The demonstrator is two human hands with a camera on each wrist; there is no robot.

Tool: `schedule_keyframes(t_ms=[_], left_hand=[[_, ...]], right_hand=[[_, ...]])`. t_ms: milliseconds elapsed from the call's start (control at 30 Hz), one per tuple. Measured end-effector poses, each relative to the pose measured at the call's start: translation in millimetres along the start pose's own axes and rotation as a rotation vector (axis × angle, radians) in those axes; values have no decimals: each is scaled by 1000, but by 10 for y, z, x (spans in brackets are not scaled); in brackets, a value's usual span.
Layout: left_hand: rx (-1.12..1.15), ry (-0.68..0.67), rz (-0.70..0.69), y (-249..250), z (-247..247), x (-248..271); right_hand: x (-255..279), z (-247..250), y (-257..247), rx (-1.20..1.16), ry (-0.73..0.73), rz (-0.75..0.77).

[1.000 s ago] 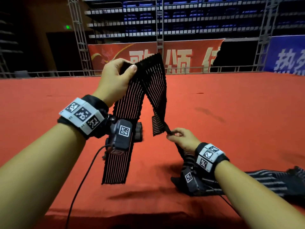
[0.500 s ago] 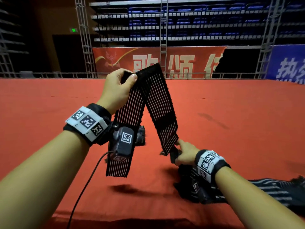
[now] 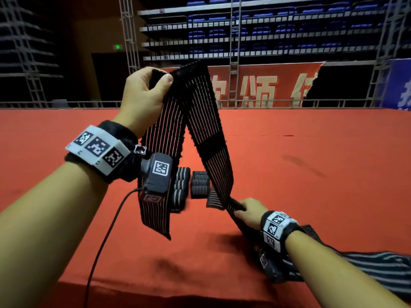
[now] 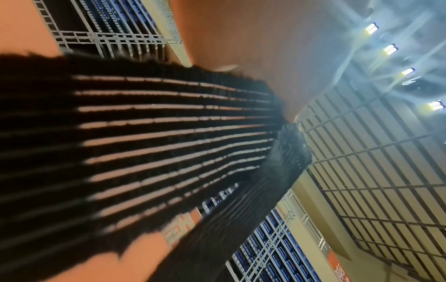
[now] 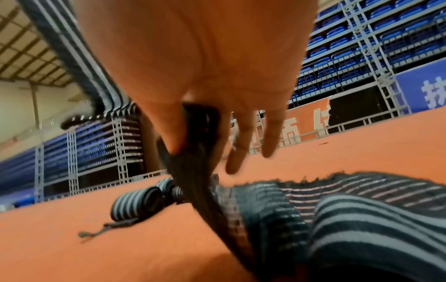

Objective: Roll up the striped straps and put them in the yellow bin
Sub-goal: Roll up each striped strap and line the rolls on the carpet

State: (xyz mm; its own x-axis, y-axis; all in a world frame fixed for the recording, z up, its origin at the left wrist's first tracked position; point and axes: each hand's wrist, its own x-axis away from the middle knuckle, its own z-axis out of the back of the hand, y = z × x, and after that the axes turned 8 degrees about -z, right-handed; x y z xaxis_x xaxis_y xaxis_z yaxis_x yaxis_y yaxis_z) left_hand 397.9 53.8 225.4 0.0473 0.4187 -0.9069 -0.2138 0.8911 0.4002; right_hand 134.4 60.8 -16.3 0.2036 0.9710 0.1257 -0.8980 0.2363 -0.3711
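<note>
A black strap with thin pale stripes point(image 3: 200, 121) hangs folded over my raised left hand point(image 3: 144, 94), whose thumb and fingers pinch its top fold. One end dangles on the left point(image 3: 155, 214). The other side slopes down to my right hand point(image 3: 246, 211), low over the red cloth, where thumb and forefinger pinch a narrow dark part of it point(image 5: 195, 133). Close up in the left wrist view the strap point(image 4: 169, 137) fills the frame. Rolled striped straps point(image 3: 191, 185) lie on the cloth behind it, also seen as rolled straps point(image 5: 137, 202) in the right wrist view. No yellow bin shows.
A red cloth covers the table point(image 3: 311, 174). More loose striped straps point(image 3: 378, 270) lie at the front right under my right forearm. A black cable point(image 3: 104, 236) trails from my left wrist camera off the front edge. Railings, banners and blue seating stand far behind.
My left hand has lifted the strap's fold a little higher. My right hand has slid down and right along the strap, pulling that side straighter and longer.
</note>
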Motion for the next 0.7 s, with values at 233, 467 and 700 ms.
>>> schedule_keyframes(t_ms=[233, 467, 700], left_hand=[[-47, -42, 20, -84, -21, 127], [15, -230, 112, -125, -208, 371], [140, -361, 215, -66, -261, 557]], right_hand=[[-38, 37, 36, -127, -53, -24], [365, 962, -787, -968, 329, 431], [607, 1446, -1102, -973, 415, 663]])
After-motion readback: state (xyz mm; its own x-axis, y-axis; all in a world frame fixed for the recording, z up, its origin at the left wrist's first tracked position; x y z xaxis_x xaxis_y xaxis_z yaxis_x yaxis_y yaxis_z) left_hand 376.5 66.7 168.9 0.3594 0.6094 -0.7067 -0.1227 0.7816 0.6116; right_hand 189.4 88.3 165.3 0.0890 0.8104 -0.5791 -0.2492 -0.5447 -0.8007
